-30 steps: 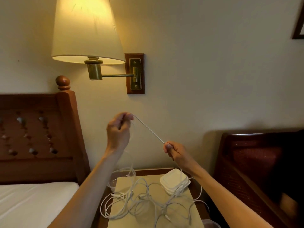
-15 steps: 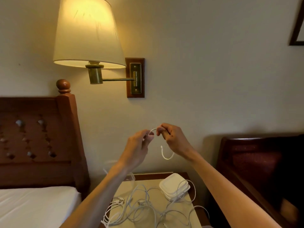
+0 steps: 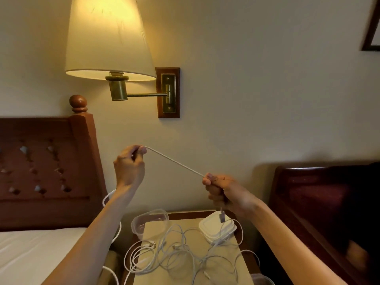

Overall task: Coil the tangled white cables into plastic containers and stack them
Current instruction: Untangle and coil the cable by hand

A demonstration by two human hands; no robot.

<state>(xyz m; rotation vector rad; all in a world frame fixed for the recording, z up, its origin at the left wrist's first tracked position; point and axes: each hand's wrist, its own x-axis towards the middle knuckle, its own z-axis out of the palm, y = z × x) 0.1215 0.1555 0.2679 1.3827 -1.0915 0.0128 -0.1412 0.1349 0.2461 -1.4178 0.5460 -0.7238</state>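
Left hand: the left hand is raised above the bed edge, back toward the camera, thumb and fingers pinching one white cable at its top end.
Right hand: the right hand sits lower and to the right, fingers curled round the same cable; a short tail with a connector hangs below the fist.
Held cable: drawn straight between the two hands, sloping down from left to right; past the left hand it loops down behind the left forearm.
Tangled cables: a loose heap of white cables lies on the tabletop, some loops spilling over its left and right edges.
Containers: a clear plastic container stands open at the back left of the tabletop; a stack of white lids lies at the back right, with cable draped over it; another clear rim shows at the bottom right.
Surroundings: wall lamp lit above, wooden headboard and bed to the left, dark chair to the right.
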